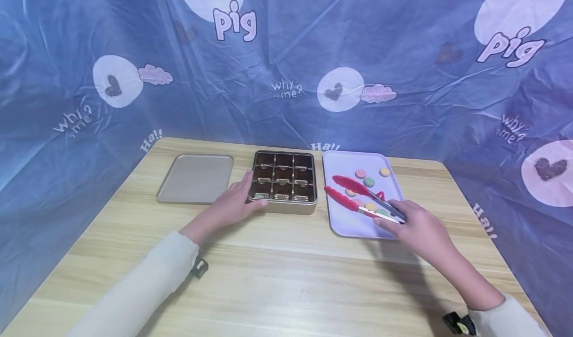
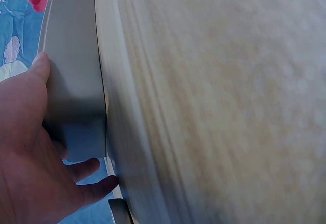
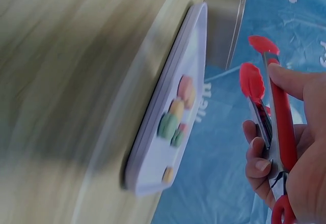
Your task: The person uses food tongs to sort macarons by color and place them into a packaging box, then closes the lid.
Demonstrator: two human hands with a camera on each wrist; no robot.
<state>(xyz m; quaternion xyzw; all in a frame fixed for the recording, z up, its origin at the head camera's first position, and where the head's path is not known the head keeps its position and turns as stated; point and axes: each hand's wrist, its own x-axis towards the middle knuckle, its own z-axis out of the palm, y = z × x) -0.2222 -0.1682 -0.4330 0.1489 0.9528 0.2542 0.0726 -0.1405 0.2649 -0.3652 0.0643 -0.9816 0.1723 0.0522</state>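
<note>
My left hand rests at the near left corner of a metal box, thumb on its front rim and fingers along its left side, loosely spread. The box has a dark divider with several compartments; something green sits in the near left one. My right hand grips red-tipped tongs by their handles above a lavender tray. The tongs' tips are apart, with nothing held between them in the right wrist view. Several macarons lie on the tray, among them a pink macaron and a green macaron.
A flat beige lid or tray lies left of the box. All stand on a wood-grain table. Behind it and along the sides hangs a blue printed cloth.
</note>
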